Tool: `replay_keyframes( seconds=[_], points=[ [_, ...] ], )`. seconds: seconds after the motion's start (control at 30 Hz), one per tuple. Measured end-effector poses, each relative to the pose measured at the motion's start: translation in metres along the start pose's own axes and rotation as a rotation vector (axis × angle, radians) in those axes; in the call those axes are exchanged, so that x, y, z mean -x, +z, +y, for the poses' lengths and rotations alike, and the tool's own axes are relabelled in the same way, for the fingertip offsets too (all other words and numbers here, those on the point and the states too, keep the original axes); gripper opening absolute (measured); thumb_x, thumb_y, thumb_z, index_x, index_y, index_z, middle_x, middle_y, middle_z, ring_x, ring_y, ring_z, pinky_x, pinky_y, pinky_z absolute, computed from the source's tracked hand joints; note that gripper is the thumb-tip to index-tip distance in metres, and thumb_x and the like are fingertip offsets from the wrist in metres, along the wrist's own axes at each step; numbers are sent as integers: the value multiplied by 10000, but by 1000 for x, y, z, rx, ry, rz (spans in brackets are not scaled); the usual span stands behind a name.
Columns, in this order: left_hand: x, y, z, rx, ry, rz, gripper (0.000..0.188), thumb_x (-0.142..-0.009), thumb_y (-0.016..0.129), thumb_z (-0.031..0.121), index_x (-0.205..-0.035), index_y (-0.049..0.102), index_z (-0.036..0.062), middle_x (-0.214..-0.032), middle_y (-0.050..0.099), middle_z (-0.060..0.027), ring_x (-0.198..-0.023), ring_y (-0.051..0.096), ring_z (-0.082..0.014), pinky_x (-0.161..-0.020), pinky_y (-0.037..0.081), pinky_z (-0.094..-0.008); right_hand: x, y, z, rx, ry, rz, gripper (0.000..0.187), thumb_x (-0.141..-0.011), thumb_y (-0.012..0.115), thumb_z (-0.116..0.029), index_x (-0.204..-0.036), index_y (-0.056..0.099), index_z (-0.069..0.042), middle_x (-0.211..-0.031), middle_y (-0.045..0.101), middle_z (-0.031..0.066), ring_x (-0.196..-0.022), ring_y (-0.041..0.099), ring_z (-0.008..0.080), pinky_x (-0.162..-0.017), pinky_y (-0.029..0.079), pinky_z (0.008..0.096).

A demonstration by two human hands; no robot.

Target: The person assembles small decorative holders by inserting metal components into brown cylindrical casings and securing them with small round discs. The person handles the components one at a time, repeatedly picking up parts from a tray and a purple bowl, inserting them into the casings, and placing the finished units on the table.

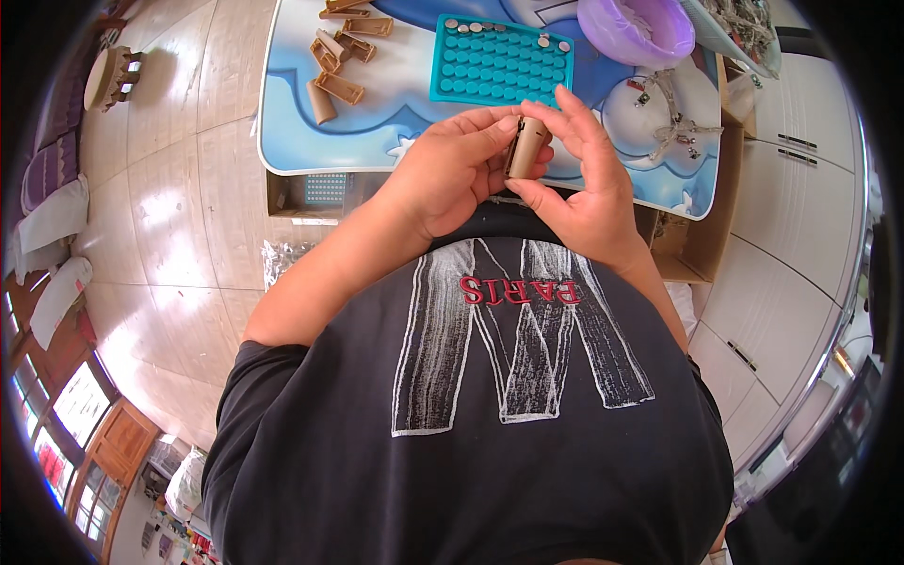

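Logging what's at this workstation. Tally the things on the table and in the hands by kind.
Tan tube-shaped pieces loose on the table: about 7
Tan piece held by the left hand and right hand: 1
Teal dimpled tray: 1
Purple bowl: 1
Total: about 10; the small silver discs on the tray are not counted.

A low table (282, 141) with a blue and white cartoon top stood over a glossy beige tiled floor (169, 235). On it lay a teal tray (501, 61) of round cells, with a few small silvery discs (476, 26) along its far edge. A loose heap of tan open-sided shells (341, 52) sat at the far left corner. A lilac bowl (636, 28) stood at the far right, and just before it lay a tangle of small wired parts (670, 122), perhaps little circuit boards. White cabinets (800, 207) ran along the right. A small wooden stool (113, 75) stood well apart on the left.
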State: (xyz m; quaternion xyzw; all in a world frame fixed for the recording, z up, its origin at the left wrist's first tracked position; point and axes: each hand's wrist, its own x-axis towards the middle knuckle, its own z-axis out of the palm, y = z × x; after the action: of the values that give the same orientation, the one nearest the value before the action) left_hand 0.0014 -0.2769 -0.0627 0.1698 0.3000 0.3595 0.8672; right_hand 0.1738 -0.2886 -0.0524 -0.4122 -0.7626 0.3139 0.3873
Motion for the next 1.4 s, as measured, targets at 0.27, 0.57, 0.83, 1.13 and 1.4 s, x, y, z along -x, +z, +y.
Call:
replay_keyframes(
  seconds=[0.27, 0.57, 0.83, 1.13, 1.4],
  points=[
    [-1, -3, -2, 42, -2, -20, 299, -965, 416, 224, -1137, 527, 6, -1020, 624, -107, -946, 619, -170, -824, 519, -309, -1, 0, 1, 10, -39, -9, 848, -656, 781, -114, -1356, 309, -38, -1165, 587, 164, -1031, 590, 310, -852, 483, 353],
    [-2, -5, -3, 54, 10, -50, 283, -965, 421, 223, -1107, 538, 8, -1015, 626, -109, -955, 618, -171, -832, 515, -317, -2, -2, -2, -1, -32, -12, 835, -675, 771, -119, -1352, 294, -11, -1188, 574, 171, -1058, 579, 320, -868, 477, 359],
    [5, 14, 1, -85, 79, 49, 306, -918, 518, 123, -1193, 498, -9, -1087, 596, -112, -1007, 594, -172, -864, 492, -292, -1, -1, 0, 20, 16, 9, 746, -685, 764, -109, -1313, 372, -17, -1183, 573, 167, -1049, 581, 309, -869, 471, 350],
    [9, 13, -1, -731, 275, 35, 397, -874, 580, 41, -1232, 426, -32, -1094, 588, -101, -1017, 563, -120, -822, 474, -233, -4, -14, 4, -117, 172, -7, 365, -798, 683, -146, -1108, 567, 8, -945, 602, 65, -843, 547, 168, -780, 440, 271],
    [16, 21, 4, -778, 295, 137, 224, -862, 593, 25, -1066, 533, -45, -973, 632, -95, -879, 609, -118, -776, 494, -234, 3, -9, 1, -776, 388, 177, 268, -840, 655, -130, -1056, 568, 4, -865, 542, -15, -783, 464, 56, -720, 384, 188]
  ],
)
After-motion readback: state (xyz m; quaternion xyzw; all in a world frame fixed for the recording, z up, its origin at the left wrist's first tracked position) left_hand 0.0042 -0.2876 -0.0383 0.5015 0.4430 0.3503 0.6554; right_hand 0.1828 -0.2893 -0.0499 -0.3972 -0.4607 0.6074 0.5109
